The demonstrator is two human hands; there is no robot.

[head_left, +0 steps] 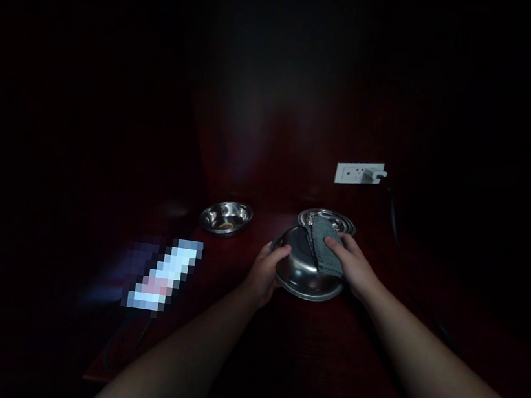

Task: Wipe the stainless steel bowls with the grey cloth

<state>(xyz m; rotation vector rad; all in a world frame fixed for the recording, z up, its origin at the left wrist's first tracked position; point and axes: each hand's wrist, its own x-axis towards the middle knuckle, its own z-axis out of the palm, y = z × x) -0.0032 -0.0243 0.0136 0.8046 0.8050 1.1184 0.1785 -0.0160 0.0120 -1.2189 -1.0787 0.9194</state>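
A shiny steel bowl (302, 274) is held tilted above the dark red table, its rounded underside towards me. My left hand (266, 272) grips its left rim, the thumb lying on the outside. In my right hand (352, 263) is a folded grey-green cloth (327, 249), pressed against the bowl's right side with the thumb on top. The right hand's other fingers are partly hidden behind cloth and bowl. Just beyond the bowl sits a stack of steel bowls or plates (336, 220), partly covered by the cloth.
Another steel bowl (228, 218) with a yellow-red sticker inside stands upright at the left. A lit, pixelated screen (164, 277) is nearer me, a thin cable below it. On the back wall, a white socket panel (354, 173) holds a plugged-in charger (375, 173). The surroundings are very dark.
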